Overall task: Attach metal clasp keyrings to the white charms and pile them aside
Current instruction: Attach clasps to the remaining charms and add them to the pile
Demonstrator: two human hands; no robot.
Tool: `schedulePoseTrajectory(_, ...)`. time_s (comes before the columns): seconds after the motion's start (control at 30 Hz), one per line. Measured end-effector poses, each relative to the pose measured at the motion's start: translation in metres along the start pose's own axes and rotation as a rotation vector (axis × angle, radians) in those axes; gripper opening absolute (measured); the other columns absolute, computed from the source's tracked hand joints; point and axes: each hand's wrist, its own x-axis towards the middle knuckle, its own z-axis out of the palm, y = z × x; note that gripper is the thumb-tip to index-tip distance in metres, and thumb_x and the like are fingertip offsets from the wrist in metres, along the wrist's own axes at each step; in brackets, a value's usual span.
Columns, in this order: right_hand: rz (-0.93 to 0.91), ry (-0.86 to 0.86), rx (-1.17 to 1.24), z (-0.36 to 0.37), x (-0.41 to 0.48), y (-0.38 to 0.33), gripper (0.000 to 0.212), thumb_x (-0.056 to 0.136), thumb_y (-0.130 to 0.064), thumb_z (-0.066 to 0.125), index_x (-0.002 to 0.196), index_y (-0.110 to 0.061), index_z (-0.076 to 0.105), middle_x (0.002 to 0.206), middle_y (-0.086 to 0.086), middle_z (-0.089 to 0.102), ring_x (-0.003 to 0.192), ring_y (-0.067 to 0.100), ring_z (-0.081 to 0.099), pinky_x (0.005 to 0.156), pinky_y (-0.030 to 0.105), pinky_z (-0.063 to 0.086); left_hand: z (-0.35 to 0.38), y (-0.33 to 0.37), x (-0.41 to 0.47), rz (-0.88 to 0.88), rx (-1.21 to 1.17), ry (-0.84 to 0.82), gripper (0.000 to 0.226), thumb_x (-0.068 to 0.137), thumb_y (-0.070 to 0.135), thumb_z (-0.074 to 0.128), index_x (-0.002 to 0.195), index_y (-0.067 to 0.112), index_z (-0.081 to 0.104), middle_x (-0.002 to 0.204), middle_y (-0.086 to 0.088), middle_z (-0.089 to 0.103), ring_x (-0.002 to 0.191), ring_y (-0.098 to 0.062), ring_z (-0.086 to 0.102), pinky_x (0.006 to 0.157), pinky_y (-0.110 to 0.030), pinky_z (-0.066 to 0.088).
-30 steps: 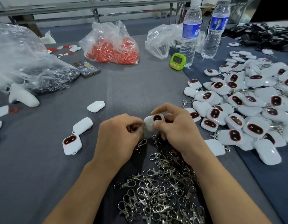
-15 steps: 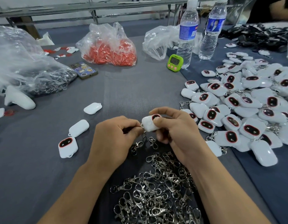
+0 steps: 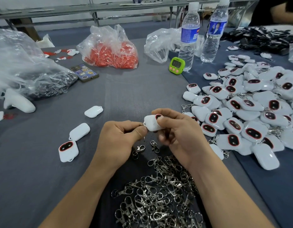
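My right hand (image 3: pixel 178 132) grips a white charm (image 3: pixel 151 123) with a red-rimmed dark window, held above the grey table. My left hand (image 3: pixel 119 139) pinches a metal clasp keyring (image 3: pixel 142 124) at the charm's left corner; most of the clasp is hidden by my fingers. A heap of loose metal clasps (image 3: pixel 159 195) lies below my hands. Three white charms without clasps lie at left, among them one face up (image 3: pixel 68 150) and one face down (image 3: pixel 80 131). A large pile of charms with clasps (image 3: pixel 251 112) covers the right side.
A bag of red parts (image 3: pixel 111 51), a phone (image 3: pixel 84 72), a green timer (image 3: pixel 176 65) and two water bottles (image 3: pixel 188 35) stand at the back. Clear plastic bags (image 3: pixel 19 63) fill the left. A white controller (image 3: pixel 19 102) lies at left. Another person's arm (image 3: pixel 283 12) shows top right.
The charm has turned in my right hand, showing more of its white back. My left hand has closed in on its left corner with the clasp. The view has shifted slightly.
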Motion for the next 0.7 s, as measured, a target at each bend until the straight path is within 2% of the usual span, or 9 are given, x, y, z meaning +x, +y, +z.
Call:
schedulePoseTrajectory(0.07,-0.036,0.018,-0.050,0.001,0.000,0.002,0.021,0.092,0.006,0.059,0.094,-0.009,0.073,0.068,0.008,0.065,0.039,0.012,0.044,0.041,0.020,0.029,-0.001,0.000,-0.003,0.164,0.277,0.040,0.014,0.085,0.016,0.079,0.075,0.025,0.081,0.060,0.006,0.060,0.056,-0.006,0.052,0.056,-0.017,0.037)
schedulePoseTrajectory(0.17,-0.080,0.054,-0.199,0.005,0.001,0.008,0.019,0.091,0.005,0.061,0.092,-0.010,0.073,0.064,0.002,0.063,0.039,0.011,0.045,0.040,0.019,0.030,0.001,-0.003,-0.006,0.409,0.787,0.063,0.016,0.085,0.015,0.074,0.070,0.014,0.076,0.060,0.002,0.057,0.060,-0.020,0.050,0.062,-0.030,0.032)
schedulePoseTrajectory(0.23,-0.089,0.072,-0.249,0.007,0.002,0.010,0.018,0.091,0.005,0.061,0.094,-0.009,0.072,0.066,0.002,0.064,0.039,0.010,0.046,0.038,0.019,0.031,0.004,-0.004,-0.007,0.457,0.888,0.089,0.020,0.085,0.016,0.067,0.066,0.013,0.072,0.060,0.000,0.056,0.060,-0.024,0.049,0.065,-0.033,0.030)
schedulePoseTrajectory(0.33,-0.085,0.089,-0.208,0.005,0.002,0.008,0.019,0.094,0.004,0.059,0.094,-0.010,0.072,0.071,0.010,0.064,0.041,0.012,0.046,0.039,0.021,0.031,0.005,-0.002,-0.008,0.357,0.757,0.092,0.019,0.090,0.020,0.069,0.072,0.019,0.073,0.063,0.005,0.058,0.063,-0.020,0.052,0.066,-0.034,0.036)
schedulePoseTrajectory(0.4,-0.075,0.082,-0.140,0.004,0.002,0.006,0.020,0.095,0.006,0.057,0.095,-0.008,0.072,0.075,0.015,0.064,0.042,0.013,0.046,0.040,0.022,0.031,0.003,-0.002,-0.004,0.156,0.423,0.051,0.016,0.088,0.023,0.074,0.076,0.032,0.077,0.064,0.009,0.065,0.062,-0.008,0.058,0.062,-0.024,0.044)
schedulePoseTrajectory(0.47,-0.054,0.057,-0.064,0.004,0.002,0.004,0.020,0.095,0.006,0.055,0.099,-0.005,0.071,0.075,0.015,0.065,0.042,0.013,0.046,0.039,0.022,0.031,0.002,-0.001,0.001,-0.010,0.113,0.007,0.024,0.088,0.019,0.075,0.077,0.040,0.079,0.061,0.014,0.068,0.052,0.001,0.054,0.053,-0.010,0.040)
schedulePoseTrajectory(0.5,-0.041,0.044,-0.032,0.004,0.002,0.004,0.020,0.095,0.006,0.055,0.101,-0.004,0.071,0.073,0.013,0.066,0.042,0.013,0.047,0.039,0.021,0.032,0.002,0.000,0.002,-0.051,0.026,-0.011,0.026,0.089,0.017,0.075,0.078,0.040,0.080,0.059,0.014,0.067,0.050,0.003,0.050,0.052,-0.008,0.038)
schedulePoseTrajectory(0.63,-0.005,0.011,0.043,0.003,0.000,0.002,0.021,0.094,0.006,0.056,0.103,-0.005,0.071,0.069,0.012,0.067,0.044,0.014,0.047,0.039,0.021,0.032,0.004,0.002,0.003,-0.157,-0.166,-0.032,0.017,0.090,0.018,0.073,0.081,0.028,0.083,0.057,0.006,0.062,0.054,-0.006,0.048,0.055,-0.015,0.042)
schedulePoseTrajectory(0.7,-0.034,0.017,0.010,0.004,0.000,0.003,0.022,0.094,0.006,0.056,0.102,-0.006,0.072,0.070,0.011,0.066,0.044,0.013,0.046,0.039,0.021,0.032,0.003,0.001,0.001,-0.114,-0.108,0.004,0.016,0.090,0.018,0.074,0.078,0.024,0.083,0.055,0.005,0.059,0.053,-0.005,0.047,0.055,-0.017,0.041)
